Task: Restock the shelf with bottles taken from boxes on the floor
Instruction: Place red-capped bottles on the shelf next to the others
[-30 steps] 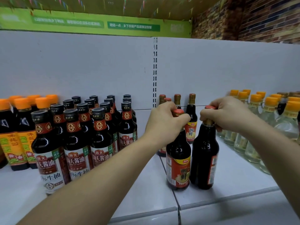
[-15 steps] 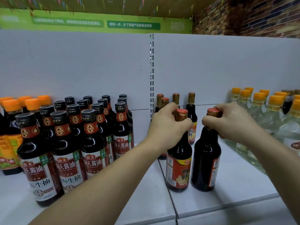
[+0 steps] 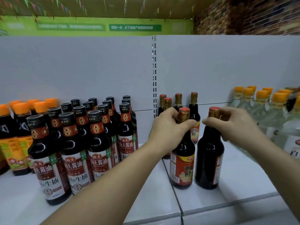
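Two dark sauce bottles with red caps stand side by side on the white shelf (image 3: 230, 189). My left hand (image 3: 168, 129) grips the neck of the left bottle (image 3: 182, 168), whose red label faces me. My right hand (image 3: 233, 124) pinches the neck of the right bottle (image 3: 209, 159), whose label is turned to the side. Behind them several more red-capped bottles (image 3: 194, 104) stand against the back panel. No boxes or floor are in view.
A block of black-capped soy sauce bottles (image 3: 76, 143) fills the shelf to the left, with orange-capped dark bottles (image 3: 17, 127) at the far left. Clear orange-capped bottles (image 3: 266, 111) stand at the right. A slotted upright (image 3: 154, 70) splits the back panel.
Both hands have slid lower on the bottle necks, so the red caps now show above the fingers. Both bottles have stayed standing on the shelf while my view shifted slightly.
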{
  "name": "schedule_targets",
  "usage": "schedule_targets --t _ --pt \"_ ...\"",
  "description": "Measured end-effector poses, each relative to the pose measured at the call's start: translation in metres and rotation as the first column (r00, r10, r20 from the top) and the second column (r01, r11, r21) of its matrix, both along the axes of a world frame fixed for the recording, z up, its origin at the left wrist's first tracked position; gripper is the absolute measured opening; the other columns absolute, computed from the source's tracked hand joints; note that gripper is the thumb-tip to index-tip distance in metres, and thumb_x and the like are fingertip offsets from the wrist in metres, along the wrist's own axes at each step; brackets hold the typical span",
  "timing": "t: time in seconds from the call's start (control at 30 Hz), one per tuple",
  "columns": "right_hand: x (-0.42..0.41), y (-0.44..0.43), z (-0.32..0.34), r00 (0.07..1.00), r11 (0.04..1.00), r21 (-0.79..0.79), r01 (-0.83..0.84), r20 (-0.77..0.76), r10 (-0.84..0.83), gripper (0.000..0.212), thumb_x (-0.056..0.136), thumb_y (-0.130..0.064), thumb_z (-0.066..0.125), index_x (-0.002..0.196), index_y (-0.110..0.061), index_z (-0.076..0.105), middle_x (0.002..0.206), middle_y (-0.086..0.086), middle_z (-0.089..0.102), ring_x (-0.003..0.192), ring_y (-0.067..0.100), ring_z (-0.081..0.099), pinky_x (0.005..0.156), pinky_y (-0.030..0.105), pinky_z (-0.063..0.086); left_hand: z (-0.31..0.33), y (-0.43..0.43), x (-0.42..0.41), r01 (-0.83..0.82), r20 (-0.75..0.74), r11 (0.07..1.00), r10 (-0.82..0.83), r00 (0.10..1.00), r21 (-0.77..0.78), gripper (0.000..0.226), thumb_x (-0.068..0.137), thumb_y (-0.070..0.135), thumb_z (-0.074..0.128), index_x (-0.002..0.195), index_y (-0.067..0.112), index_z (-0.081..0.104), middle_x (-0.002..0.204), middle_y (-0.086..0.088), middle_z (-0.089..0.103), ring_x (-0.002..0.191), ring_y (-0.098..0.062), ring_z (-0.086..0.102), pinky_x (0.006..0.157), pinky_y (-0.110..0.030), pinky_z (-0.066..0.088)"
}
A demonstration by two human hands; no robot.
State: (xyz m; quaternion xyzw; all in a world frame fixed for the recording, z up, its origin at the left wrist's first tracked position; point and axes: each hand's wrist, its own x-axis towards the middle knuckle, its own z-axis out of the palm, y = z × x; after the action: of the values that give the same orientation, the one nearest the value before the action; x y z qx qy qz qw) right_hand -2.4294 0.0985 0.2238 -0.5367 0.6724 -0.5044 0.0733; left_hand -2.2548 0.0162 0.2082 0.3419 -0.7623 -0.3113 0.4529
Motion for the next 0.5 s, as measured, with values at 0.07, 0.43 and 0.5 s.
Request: schedule_targets --t 0.07,0.43,0.5 --pt "-0.002 0.003 -0.002 1.000 1.000 0.007 -0.002 0.004 0.002 0.021 0.080 -0.039 0.083 0.086 -0.021 0.072 0.060 0.007 0.057 0.043 0.011 0.052 0.046 0.028 0.040 -0.002 0.001 0.000 -0.003 -0.012 1.000 0.003 1.000 -0.006 0.033 0.082 0.047 0.081 0.077 0.027 0.055 0.055 0.020 0.052 0.051 0.008 0.050 0.046 -0.010 0.034" --pt "-0.026 0.023 -0.047 0.993 0.988 0.156 -0.005 0.118 -0.013 0.051 0.068 -0.053 0.087 0.112 -0.036 0.067 0.104 -0.004 0.068 0.091 0.015 0.067 0.078 0.041 0.058 -0.030 0.003 0.009 0.024 0.058 0.996 -0.028 0.998 0.083 0.043 0.073 0.062 0.083 0.103 0.041 0.062 0.106 0.009 0.066 0.095 -0.007 0.066 0.078 -0.030 0.059" --pt "-0.027 0.024 -0.056 0.990 0.983 0.179 -0.024 0.140 -0.002 0.058 0.065 -0.056 0.089 0.115 -0.037 0.065 0.111 -0.008 0.067 0.095 0.013 0.068 0.083 0.042 0.059 -0.037 0.007 0.012 -0.002 0.080 0.994 -0.007 0.997 0.109 0.048 0.072 0.063 0.083 0.106 0.039 0.060 0.108 0.011 0.065 0.096 -0.004 0.065 0.074 -0.025 0.056"
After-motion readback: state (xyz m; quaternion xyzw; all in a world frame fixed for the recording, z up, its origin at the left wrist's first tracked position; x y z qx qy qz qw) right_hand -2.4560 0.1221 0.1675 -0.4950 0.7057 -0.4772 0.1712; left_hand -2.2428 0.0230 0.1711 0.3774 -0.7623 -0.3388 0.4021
